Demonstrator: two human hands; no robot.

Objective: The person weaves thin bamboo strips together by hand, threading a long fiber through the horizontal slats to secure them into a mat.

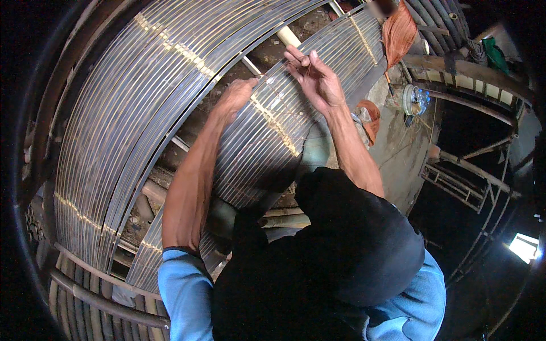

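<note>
A long panel of thin grey strips (242, 145) lies slantwise in front of me, its strips bound by pale yellow lashing (276, 124). At the panel's far-left edge is my left hand (236, 96), its fingers closed together beside the upper end of the lashing; a fine brown strand shows at the fingertips. Above the strips, farther right, my right hand (315, 82) is raised palm up with thumb and fingers apart. A thin dark strand crosses near its fingers; I cannot tell whether it is held.
A wider strip panel (131, 108) with similar lashing lies to the left, across a gap with crossbars. At far right hang reddish-brown fibres (400, 34). Below them stands a clear jar (408, 99) beside blue bits. A bamboo frame (472, 176) stands at the right.
</note>
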